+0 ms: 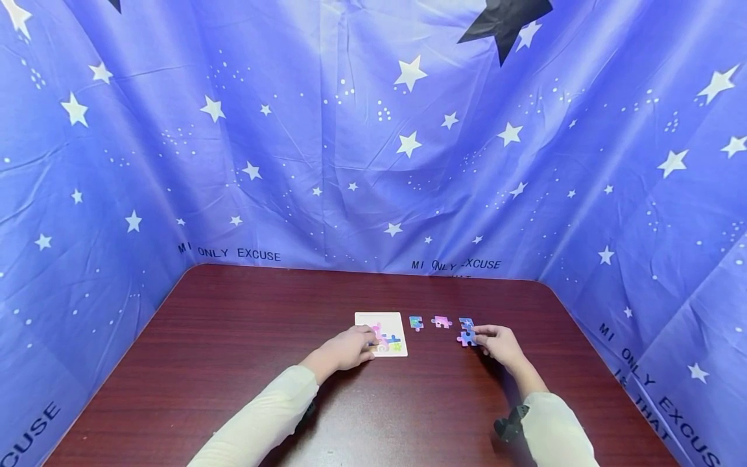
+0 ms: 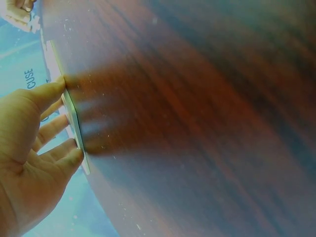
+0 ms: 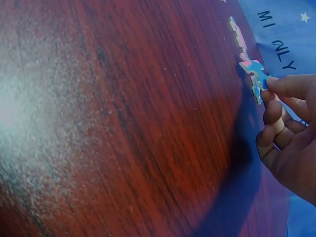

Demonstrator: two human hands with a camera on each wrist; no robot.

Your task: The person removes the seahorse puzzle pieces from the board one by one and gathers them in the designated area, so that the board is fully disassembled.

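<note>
A white square puzzle board (image 1: 379, 317) with pink, blue and yellow-green pieces in it lies on the table. My left hand (image 1: 350, 347) rests on its left side, fingers spread; in the left wrist view the thumb and fingers touch the board's edge (image 2: 75, 118). To the right, my right hand (image 1: 500, 344) pinches a blue jigsaw piece (image 1: 467, 339) between thumb and fingertips. In the right wrist view this held piece (image 3: 256, 69) is tilted. Another blue piece (image 1: 466, 322) lies just beyond it.
Between the board and the right hand lie a pink jigsaw piece (image 1: 441, 322) and a blue-green one (image 1: 415, 322). All are on a dark red-brown wooden table (image 1: 245, 324). A blue star-patterned curtain (image 1: 327, 194) encloses its back and sides.
</note>
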